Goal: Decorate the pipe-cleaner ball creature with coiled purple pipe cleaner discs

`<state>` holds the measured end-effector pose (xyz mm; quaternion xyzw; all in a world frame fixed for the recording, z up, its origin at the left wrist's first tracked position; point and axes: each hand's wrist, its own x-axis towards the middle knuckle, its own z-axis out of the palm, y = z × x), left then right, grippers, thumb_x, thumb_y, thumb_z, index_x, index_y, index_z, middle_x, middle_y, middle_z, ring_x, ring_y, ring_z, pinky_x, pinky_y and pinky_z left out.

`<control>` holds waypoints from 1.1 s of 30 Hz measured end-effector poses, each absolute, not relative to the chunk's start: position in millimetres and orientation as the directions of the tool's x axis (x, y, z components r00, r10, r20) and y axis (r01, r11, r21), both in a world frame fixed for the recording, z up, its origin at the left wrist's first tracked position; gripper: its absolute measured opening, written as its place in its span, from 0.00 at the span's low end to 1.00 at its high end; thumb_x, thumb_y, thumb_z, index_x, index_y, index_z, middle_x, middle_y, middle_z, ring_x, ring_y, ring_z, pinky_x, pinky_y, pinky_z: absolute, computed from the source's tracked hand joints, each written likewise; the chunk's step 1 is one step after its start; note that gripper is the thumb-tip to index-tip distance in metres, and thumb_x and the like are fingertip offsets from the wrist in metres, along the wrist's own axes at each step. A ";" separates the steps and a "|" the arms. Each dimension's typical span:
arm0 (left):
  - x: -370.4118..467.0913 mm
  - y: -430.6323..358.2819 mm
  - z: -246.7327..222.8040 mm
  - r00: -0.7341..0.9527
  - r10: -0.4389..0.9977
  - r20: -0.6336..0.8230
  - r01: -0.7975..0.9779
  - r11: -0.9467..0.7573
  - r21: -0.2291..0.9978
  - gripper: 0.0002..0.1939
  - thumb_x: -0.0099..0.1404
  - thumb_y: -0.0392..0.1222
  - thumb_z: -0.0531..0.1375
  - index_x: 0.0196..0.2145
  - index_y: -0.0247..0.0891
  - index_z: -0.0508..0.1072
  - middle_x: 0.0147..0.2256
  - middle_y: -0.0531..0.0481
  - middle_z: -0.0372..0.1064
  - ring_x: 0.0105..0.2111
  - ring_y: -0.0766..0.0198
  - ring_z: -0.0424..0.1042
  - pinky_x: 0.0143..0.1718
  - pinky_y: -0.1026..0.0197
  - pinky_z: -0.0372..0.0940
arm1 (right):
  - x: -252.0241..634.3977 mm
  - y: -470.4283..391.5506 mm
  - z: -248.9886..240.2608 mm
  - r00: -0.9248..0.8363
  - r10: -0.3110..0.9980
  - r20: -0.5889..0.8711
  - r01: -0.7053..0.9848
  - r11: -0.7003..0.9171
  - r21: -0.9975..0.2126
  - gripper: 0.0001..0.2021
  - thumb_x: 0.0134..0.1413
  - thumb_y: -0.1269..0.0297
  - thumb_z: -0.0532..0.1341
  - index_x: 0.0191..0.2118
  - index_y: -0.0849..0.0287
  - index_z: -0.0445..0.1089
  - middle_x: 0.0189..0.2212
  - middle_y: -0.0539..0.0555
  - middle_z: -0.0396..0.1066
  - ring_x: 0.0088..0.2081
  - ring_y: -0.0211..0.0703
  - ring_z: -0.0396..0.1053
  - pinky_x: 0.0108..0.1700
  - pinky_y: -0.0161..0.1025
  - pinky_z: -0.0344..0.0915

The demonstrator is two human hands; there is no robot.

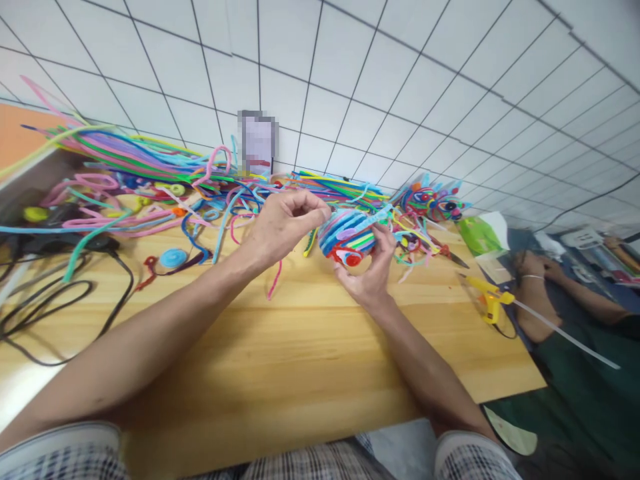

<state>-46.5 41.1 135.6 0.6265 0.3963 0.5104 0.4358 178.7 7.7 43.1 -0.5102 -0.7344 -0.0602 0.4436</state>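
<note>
My right hand is wrapped round the lower right side of a rounded piece covered in striped blue, pink and green pipe cleaners, with a red eye shape near its bottom. A light blue strip runs across its upper right. My left hand is pinched at the upper left edge of this piece; whatever lies between its fingertips is too small to make out. Below the left hand, a pink pipe cleaner lies on the wooden table.
Loose pipe cleaners heap along the back left. Black cables lie at left, near a blue coil. Finished colourful pieces stand back right. A yellow glue gun lies by the right edge, beside another person's hands.
</note>
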 end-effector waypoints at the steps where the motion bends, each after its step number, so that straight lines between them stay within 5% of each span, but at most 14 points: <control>1: -45.5 37.2 138.0 0.174 0.940 0.292 0.048 -0.305 0.951 0.08 0.61 0.45 0.67 0.31 0.38 0.80 0.26 0.52 0.75 0.24 0.67 0.68 0.24 0.65 0.61 | 178.3 7.1 42.4 -0.075 0.697 0.713 0.803 0.467 -0.371 0.50 0.49 0.52 0.69 0.72 0.51 0.42 0.67 0.70 0.56 0.71 0.71 0.59 0.61 0.66 0.71; 33: -34.6 12.6 146.7 0.279 0.916 0.287 -0.013 -0.295 0.955 0.11 0.61 0.47 0.65 0.31 0.36 0.81 0.27 0.49 0.77 0.27 0.64 0.71 0.29 0.62 0.64 | 173.5 3.2 49.6 -0.054 0.628 0.776 0.776 0.515 -0.363 0.45 0.55 0.46 0.65 0.70 0.50 0.40 0.66 0.69 0.55 0.73 0.68 0.56 0.67 0.69 0.66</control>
